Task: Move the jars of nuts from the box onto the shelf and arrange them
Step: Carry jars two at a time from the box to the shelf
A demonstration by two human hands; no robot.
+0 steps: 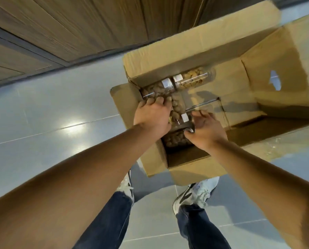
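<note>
I see the jar of nuts [177,112] I am working on lying lengthwise in the near left part of the cardboard box [195,49], its clear wall full of brown nuts and a white label on it. My left hand [152,115] reaches in over its far end, fingers curled down against the jar; how firm that grip is I cannot tell through the blur. My right hand [206,127] sits at the near end, thumb and fingers curled around the jar's dark rim, pinching it. A darker mass of nuts [177,141] shows just below my hands; whether it belongs to the same jar I cannot tell.

Two more jars lie on their sides along the box's far wall: one with darker nuts [154,89] in the left corner, one with paler nuts [191,79] just beside it, their white-labelled ends nearly touching. The right half of the box shows bare cardboard bottom.

The box stands with flaps spread on a grey tiled floor [60,108]. Wood-grain panelling [78,24] runs along the far side. My jeans [110,221] and pale sneakers [195,194] show below the box.
</note>
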